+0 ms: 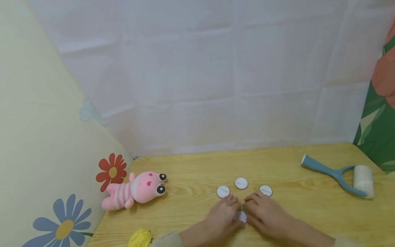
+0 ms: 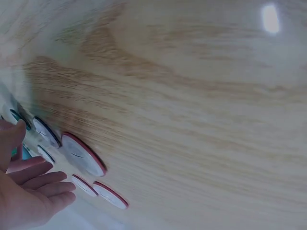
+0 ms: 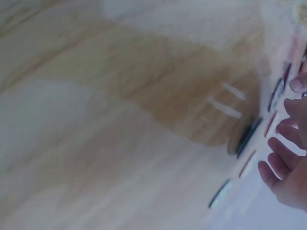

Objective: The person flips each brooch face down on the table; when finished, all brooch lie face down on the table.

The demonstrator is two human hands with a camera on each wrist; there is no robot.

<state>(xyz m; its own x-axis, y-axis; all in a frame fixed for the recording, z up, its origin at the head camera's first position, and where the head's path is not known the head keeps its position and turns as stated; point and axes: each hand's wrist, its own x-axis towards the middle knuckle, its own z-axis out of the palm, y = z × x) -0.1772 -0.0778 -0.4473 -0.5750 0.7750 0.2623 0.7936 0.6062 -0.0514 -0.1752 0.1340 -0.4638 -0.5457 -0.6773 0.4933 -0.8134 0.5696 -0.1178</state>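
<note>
Several round white discs, with a thin pin-like bar across some, lie on the wooden table; they look like badges face down. In the head view, one disc [image 1: 223, 191] lies at my left fingertips, another disc [image 1: 241, 183] farther back, and a third disc [image 1: 266, 190] beside my right fingers. My left hand [image 1: 223, 215] and right hand [image 1: 267, 213] come close together around a nearer disc [image 1: 240, 217], partly covered. In the left wrist view, fingers spread loosely beside a red-rimmed disc [image 2: 84, 154]. Right fingers curve loosely near a dark-rimmed disc [image 3: 220, 193].
A pink striped plush toy [image 1: 132, 191] lies at the table's left side. Yellow yarn [image 1: 140, 238] sits at the front left edge. A blue-handled lint roller [image 1: 336, 174] lies on the right. A white sheet [image 1: 197, 82] hangs behind the table [image 1: 191, 164].
</note>
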